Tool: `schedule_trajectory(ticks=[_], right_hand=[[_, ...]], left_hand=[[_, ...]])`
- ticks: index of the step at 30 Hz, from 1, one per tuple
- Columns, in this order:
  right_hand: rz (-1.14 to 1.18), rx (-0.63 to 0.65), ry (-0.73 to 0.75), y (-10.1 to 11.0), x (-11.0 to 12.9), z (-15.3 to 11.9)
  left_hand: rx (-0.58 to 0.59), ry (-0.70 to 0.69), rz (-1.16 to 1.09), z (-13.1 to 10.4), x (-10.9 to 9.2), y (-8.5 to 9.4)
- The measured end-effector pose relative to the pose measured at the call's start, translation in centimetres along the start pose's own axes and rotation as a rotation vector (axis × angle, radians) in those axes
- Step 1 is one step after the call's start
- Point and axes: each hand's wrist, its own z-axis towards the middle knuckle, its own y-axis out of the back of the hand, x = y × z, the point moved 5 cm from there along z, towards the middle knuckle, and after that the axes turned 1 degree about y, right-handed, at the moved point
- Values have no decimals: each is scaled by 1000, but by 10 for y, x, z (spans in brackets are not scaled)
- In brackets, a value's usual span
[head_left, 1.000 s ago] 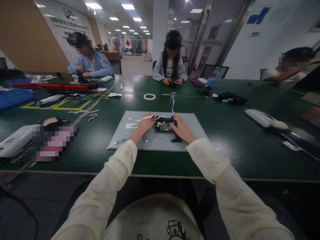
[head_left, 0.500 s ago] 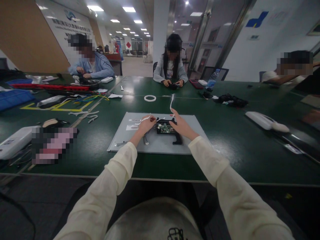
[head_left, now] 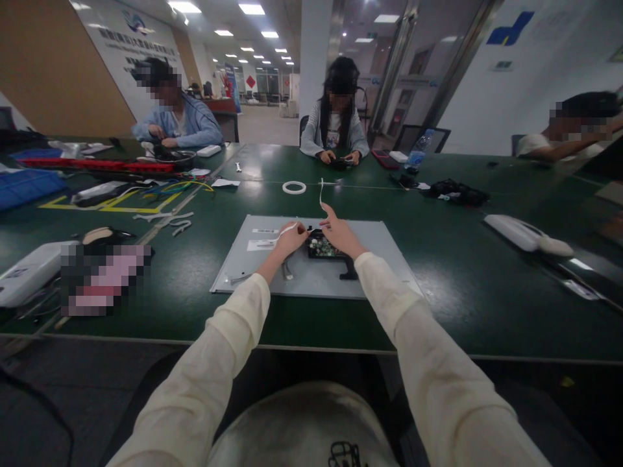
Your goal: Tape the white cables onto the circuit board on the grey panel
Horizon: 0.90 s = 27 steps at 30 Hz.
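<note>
A small green circuit board in a black frame (head_left: 323,248) lies on a grey board (head_left: 384,259), with a black arm reaching toward its lower right. At the frame's left upper corner, my left hand (head_left: 291,240) is closed in a pinch on a narrow white strip (head_left: 289,227) that trails over its back. My right hand (head_left: 341,237) reaches over the frame's upper right, its fingers bent together at the strip between the hands. Another length of white strip (head_left: 321,189) stands up from its index finger. Grey cables (head_left: 288,271) lie below my left hand.
Beyond the board lies a white ring-shaped roll (head_left: 294,187). White strip scraps (head_left: 180,226), a power bank-like white case (head_left: 34,272) and a blurred pink item (head_left: 109,279) are at left. A white device (head_left: 511,232) rests at right. Co-workers sit across the table (head_left: 253,324).
My right hand has moved left and closed in toward my left hand, carrying the upright strip leftward. My left hand stays pinched at the frame's corner. The view has shifted slightly.
</note>
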Motion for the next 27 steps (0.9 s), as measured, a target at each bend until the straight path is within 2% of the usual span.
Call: schedule_trajectory(ticks=[7,15,23,27], right_hand=[[54,-64,-21,-4,-7,-2],[56,-61,-43,-5,-9,-5],[42,-94,-62,-4,-10,-6],[50,-114,-80,-5,-13,-5]], left_hand=[[19,26,-94,2,4,-4],[-4,12,-230,5,8,-4],[22,-129,-459,3,-11,-1],[-63,-56,-328,-1,-8,4]])
